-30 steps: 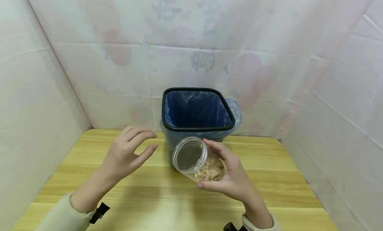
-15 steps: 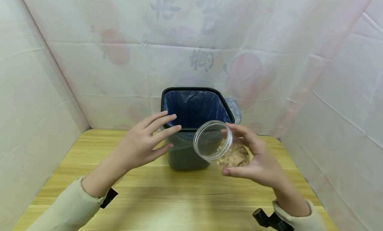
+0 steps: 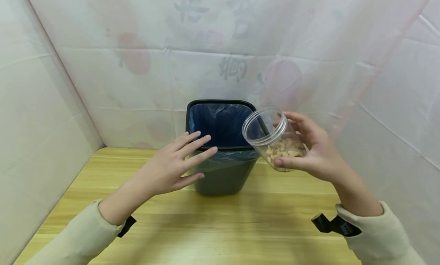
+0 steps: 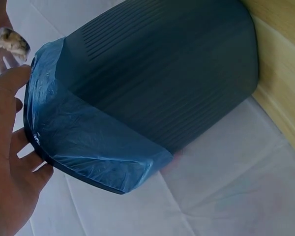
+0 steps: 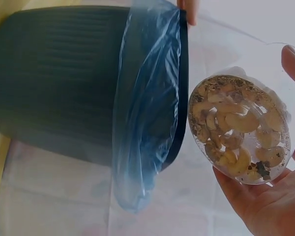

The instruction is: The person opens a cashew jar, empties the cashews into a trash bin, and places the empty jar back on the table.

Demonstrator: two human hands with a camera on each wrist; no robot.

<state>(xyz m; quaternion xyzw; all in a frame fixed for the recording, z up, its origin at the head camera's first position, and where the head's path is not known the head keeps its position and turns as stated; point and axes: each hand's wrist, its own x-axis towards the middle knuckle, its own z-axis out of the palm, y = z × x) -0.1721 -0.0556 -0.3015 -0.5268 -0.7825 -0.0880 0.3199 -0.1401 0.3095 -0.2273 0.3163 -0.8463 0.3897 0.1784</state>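
Observation:
My right hand [image 3: 314, 148] grips a clear plastic jar [image 3: 264, 137] by its side, tilted with its lidless mouth toward the left. Pale cashews [image 3: 283, 150] lie in its lower part; the right wrist view shows the cashews [image 5: 241, 123] through the jar's bottom, with dark crumbs among them. The jar overlaps the right rim of a dark grey trash bin [image 3: 220, 177] in the head view. My left hand [image 3: 175, 162], fingers spread and nearly straight, is at the bin's front left rim; in the left wrist view its fingertips are right at the black rim [image 4: 78, 172].
A blue plastic bag [image 3: 223, 120] lines the bin, its edge folded outside; a loose bulge of the bag [image 5: 132, 191] hangs at one side. The bin stands on a wooden table [image 3: 192, 230]. White printed cloth [image 3: 165, 78] surrounds the table at back and sides.
My right hand has carried the jar right and up, from in front of the bin to its right rim. My left hand has moved right and forward to the bin's rim, its fingers spreading.

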